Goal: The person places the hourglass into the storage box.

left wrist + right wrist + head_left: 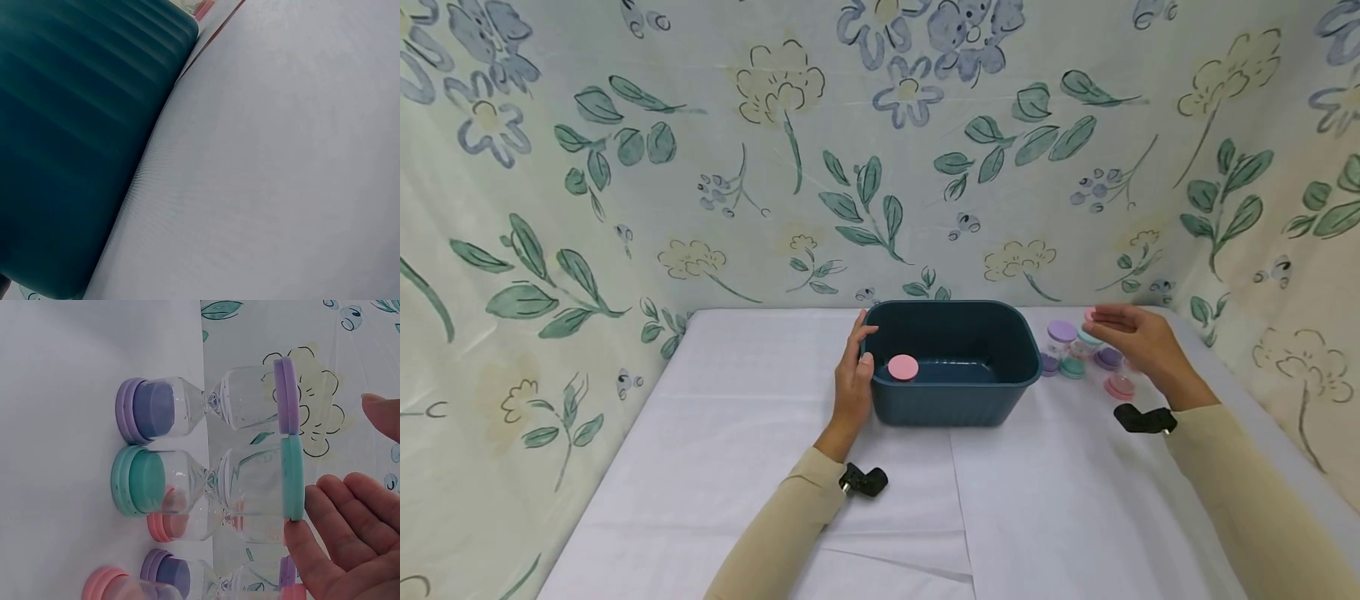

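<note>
A dark teal plastic bin (955, 408) stands on the table. My left hand (852, 387) grips its left rim, thumb and fingers at the edge. Inside the bin shows a round pink cap (902, 367); whatever is under it is hidden. To the right of the bin stands a cluster of sand timers with purple, teal and pink caps. My right hand (1138, 342) is at the cluster, its fingers beside a teal sand timer (294, 478), thumb held apart. Beside that one stands a purple sand timer (286, 394). Whether the fingertips touch the teal cap is hard to tell.
A white cloth (715, 467) with creases covers the table. Behind and at both sides hangs a flowered curtain (790, 233). A pink sand timer (1119, 386) stands nearest the front of the cluster. Each wrist wears a small black camera (862, 481).
</note>
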`<action>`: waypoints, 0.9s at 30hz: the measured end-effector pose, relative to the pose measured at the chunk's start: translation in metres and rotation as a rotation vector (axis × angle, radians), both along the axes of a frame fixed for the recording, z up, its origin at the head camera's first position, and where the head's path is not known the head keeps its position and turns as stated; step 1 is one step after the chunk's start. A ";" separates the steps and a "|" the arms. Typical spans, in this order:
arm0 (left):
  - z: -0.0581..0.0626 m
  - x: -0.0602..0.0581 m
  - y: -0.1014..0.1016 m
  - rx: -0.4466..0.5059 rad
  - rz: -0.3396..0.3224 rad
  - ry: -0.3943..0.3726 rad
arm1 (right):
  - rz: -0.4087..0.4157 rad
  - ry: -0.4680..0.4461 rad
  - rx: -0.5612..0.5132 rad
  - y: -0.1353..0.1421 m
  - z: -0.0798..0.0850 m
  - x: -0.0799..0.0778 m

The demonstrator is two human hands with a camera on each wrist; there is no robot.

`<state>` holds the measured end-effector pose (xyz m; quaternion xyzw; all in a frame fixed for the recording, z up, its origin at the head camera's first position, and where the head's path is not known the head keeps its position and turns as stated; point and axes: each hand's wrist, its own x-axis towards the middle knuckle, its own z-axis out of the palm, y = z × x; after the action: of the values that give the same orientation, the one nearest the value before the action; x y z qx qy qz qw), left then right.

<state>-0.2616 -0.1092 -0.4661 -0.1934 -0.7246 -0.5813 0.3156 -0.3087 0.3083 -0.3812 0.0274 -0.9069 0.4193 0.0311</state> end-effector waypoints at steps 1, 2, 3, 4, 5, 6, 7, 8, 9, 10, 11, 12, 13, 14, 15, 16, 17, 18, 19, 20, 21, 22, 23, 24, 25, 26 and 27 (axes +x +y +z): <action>0.004 0.003 0.000 0.002 -0.004 0.001 | 0.000 -0.001 0.001 0.000 0.000 0.000; 0.008 0.006 0.001 0.004 -0.007 0.001 | 0.002 0.000 0.000 0.001 -0.001 0.000; 0.013 0.010 0.001 0.008 -0.011 -0.006 | 0.003 0.002 0.002 0.001 -0.001 0.000; 0.016 0.012 0.001 0.012 -0.016 -0.011 | 0.003 0.003 0.005 0.001 -0.001 0.000; 0.016 0.012 0.001 0.008 -0.011 -0.010 | 0.004 0.003 0.008 0.001 -0.001 -0.001; 0.015 0.011 0.001 0.005 -0.006 -0.016 | 0.003 0.003 0.011 0.001 -0.001 -0.001; 0.012 0.009 0.001 0.002 -0.003 -0.019 | 0.002 0.000 0.012 0.001 -0.001 -0.001; 0.008 0.006 0.000 -0.002 0.001 -0.018 | 0.001 -0.005 0.015 0.001 -0.001 -0.001; 0.004 0.003 0.000 -0.005 0.005 -0.019 | 0.001 -0.009 0.018 0.001 -0.001 -0.001; 0.000 0.000 0.000 -0.009 0.010 -0.016 | 0.001 -0.013 0.022 0.001 -0.001 -0.001; -0.004 -0.003 -0.001 -0.015 0.019 -0.017 | 0.001 -0.018 0.027 0.001 0.000 -0.001; -0.004 -0.003 -0.001 -0.012 0.015 -0.023 | 0.002 -0.022 0.031 0.001 0.000 0.000; -0.004 -0.003 -0.001 -0.013 0.017 -0.025 | 0.005 -0.023 0.039 0.001 0.001 0.000; -0.004 -0.003 0.000 -0.015 0.020 -0.027 | 0.007 -0.023 0.047 0.000 0.001 0.000; -0.004 -0.003 0.000 -0.015 0.021 -0.032 | 0.010 -0.022 0.054 0.000 0.001 -0.001; -0.004 -0.003 0.000 -0.016 0.023 -0.034 | 0.013 -0.021 0.061 0.000 0.001 -0.001; -0.003 -0.003 0.000 -0.014 0.022 -0.035 | 0.016 -0.022 0.067 0.000 0.001 -0.001; -0.004 -0.003 0.000 -0.014 0.021 -0.035 | 0.018 -0.021 0.074 0.000 0.000 -0.002; -0.004 -0.003 0.000 -0.014 0.021 -0.035 | 0.019 -0.023 0.084 0.001 0.000 -0.003; -0.004 -0.003 0.000 -0.013 0.020 -0.034 | 0.020 -0.028 0.091 0.001 -0.001 -0.003; -0.004 -0.003 0.000 -0.011 0.019 -0.033 | 0.022 -0.032 0.096 0.001 -0.001 -0.004; -0.004 -0.003 0.000 -0.011 0.018 -0.034 | 0.024 -0.038 0.101 0.002 -0.001 -0.004; -0.004 -0.003 0.000 -0.010 0.016 -0.034 | 0.025 -0.045 0.106 0.002 -0.002 -0.005; -0.004 -0.003 0.000 -0.010 0.015 -0.032 | 0.027 -0.051 0.111 0.002 -0.001 -0.005; -0.004 -0.002 0.000 -0.008 0.013 -0.030 | 0.030 -0.058 0.114 0.002 -0.001 -0.005; -0.004 -0.002 0.000 -0.006 0.012 -0.028 | 0.034 -0.063 0.113 0.003 -0.001 -0.005; -0.004 -0.003 0.000 -0.005 0.011 -0.026 | 0.038 -0.066 0.113 0.003 -0.001 -0.005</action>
<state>-0.2641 -0.1094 -0.4705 -0.1828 -0.7312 -0.5801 0.3090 -0.3134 0.3108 -0.3821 0.0324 -0.9290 0.3687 -0.0082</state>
